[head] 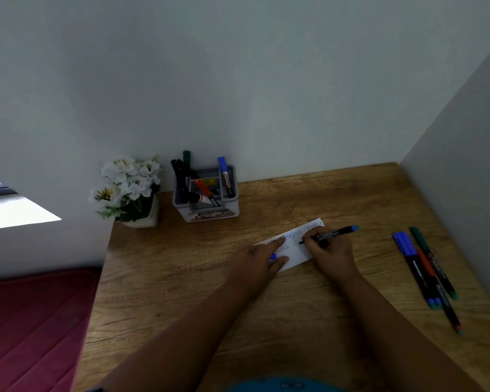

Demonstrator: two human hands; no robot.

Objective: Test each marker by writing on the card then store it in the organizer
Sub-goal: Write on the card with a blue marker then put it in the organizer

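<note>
the marker point(333, 233) is pinched in the right hand point(330, 251), tip down on the card point(296, 254) mid-table, so it looks to be mid-test. the left hand point(256, 257) lies flat on the card's left end to stop it sliding, a blue cap point(272, 256) tucked under it. untested markers point(427, 274) wait near right; the organizer point(207, 193) stands far, against the wall, some markers already in it.

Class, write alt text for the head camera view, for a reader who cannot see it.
A person's right hand writes with a black marker with a blue end on a white paper card that the left hand presses flat on a wooden desk. A grey plastic organizer holding markers stands by the wall beside white flowers in a pot; more loose markers lie to the right.
</note>
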